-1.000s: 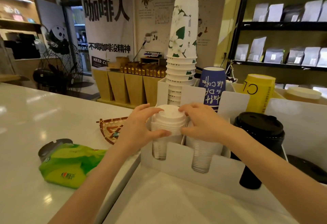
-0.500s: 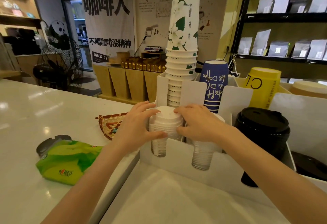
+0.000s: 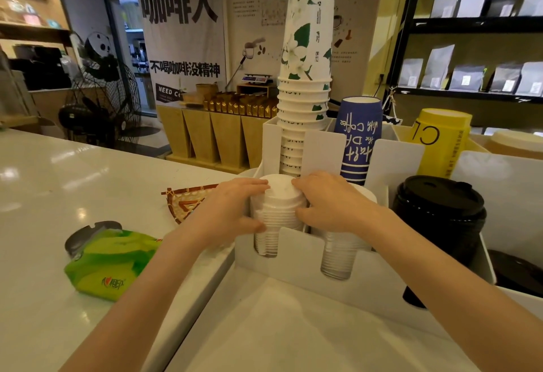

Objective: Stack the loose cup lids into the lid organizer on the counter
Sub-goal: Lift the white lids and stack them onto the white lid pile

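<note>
A stack of white cup lids (image 3: 280,207) stands in the leftmost slot of the white lid organizer (image 3: 296,251) on the counter. My left hand (image 3: 232,213) wraps the stack's left side, thumb at the front. My right hand (image 3: 329,201) presses on its right side, fingertips on the top lid. A second stack of white lids (image 3: 338,254) fills the slot beside it, partly hidden under my right hand. Black lids (image 3: 440,204) sit in the right slot.
Behind the organizer stand a tall stack of white floral cups (image 3: 305,77), blue cups (image 3: 358,136) and yellow cups (image 3: 440,139). A green tissue pack (image 3: 108,263) and a woven tray (image 3: 188,204) lie on the counter (image 3: 58,183) to the left.
Both hands have stayed on the left lid stack and pressed it slightly lower into its slot; the fingers have closed in on the top lid.
</note>
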